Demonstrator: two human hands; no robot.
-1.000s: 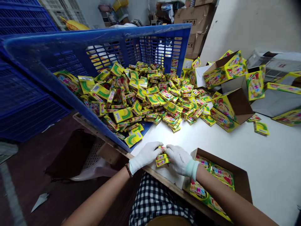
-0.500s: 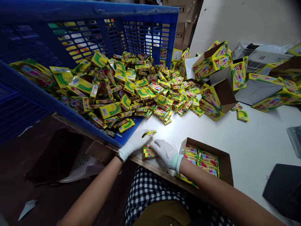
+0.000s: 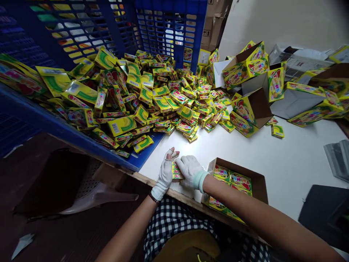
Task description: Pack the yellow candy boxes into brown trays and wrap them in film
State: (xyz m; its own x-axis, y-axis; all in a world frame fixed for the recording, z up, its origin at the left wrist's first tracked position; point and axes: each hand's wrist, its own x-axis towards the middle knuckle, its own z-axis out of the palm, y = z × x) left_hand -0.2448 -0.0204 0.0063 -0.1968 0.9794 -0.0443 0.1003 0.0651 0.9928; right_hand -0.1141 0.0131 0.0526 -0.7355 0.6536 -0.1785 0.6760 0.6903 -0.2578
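Observation:
Near the table's front edge, my gloved left hand (image 3: 165,174) presses against the left side of a small stack of yellow-green boxes (image 3: 176,171). My gloved right hand (image 3: 190,171) closes on the stack's right side, its fingers over the top. The stack is held between both palms. Just right of my right hand stands an open brown carton (image 3: 260,182) with rows of yellow packs (image 3: 240,181) inside, partly hidden by my right forearm. Beyond my hands, many loose small boxes (image 3: 187,112) spill onto the white table (image 3: 212,145).
A big blue crate (image 3: 81,143) lies tipped at the left, heaped with boxes. Open yellow display boxes (image 3: 245,112) stand at the back right. A dark object (image 3: 324,214) sits at the right, and a pale plastic stool (image 3: 100,196) is below the table at left.
My left hand has come right and turned upright against the stack. The small box it held now sits in the stack between my hands. The view has shifted slightly.

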